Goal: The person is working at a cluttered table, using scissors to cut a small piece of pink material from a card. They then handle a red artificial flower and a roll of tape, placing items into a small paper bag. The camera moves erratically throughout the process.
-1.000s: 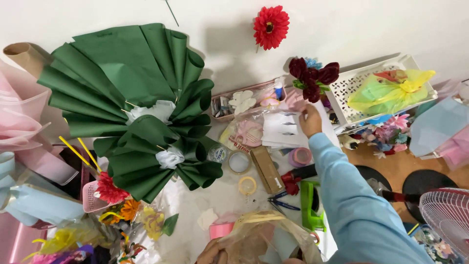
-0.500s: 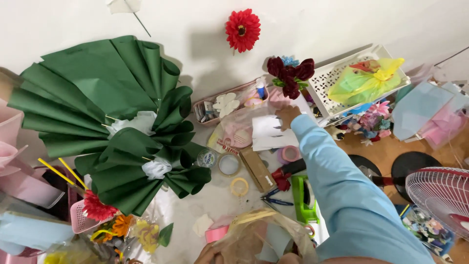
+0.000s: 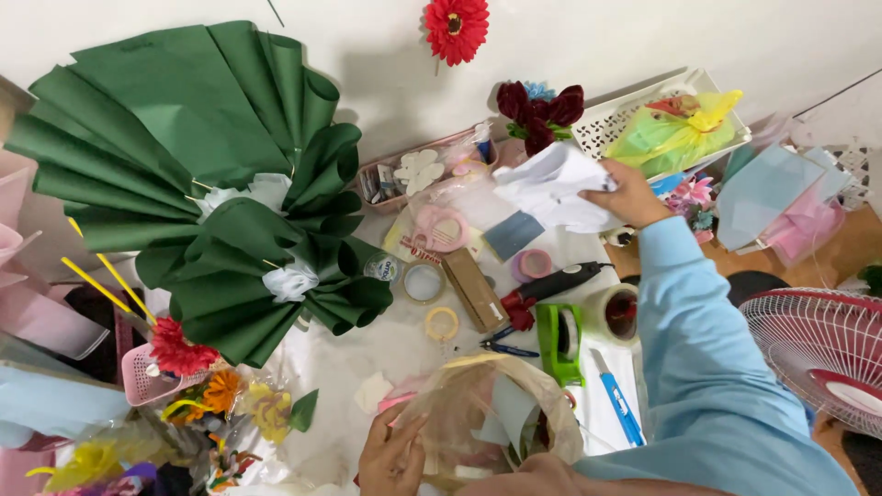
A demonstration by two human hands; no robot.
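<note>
A florist's or gift-wrapping craft table, likely a small workshop. A big fan of folded green wrapping paper (image 3: 184, 174) takes up much of it. Right of that paper lie tape rolls (image 3: 424, 282), a green tape dispenser (image 3: 560, 340) and a blue box cutter (image 3: 616, 400); above and below it sit artificial flowers (image 3: 456, 26); stacked pastel sheets (image 3: 776, 197) lie far right.

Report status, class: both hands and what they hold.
Right hand grips white paper. Left hand on clear wrap. Tape dispenser, pliers lie between.
</note>
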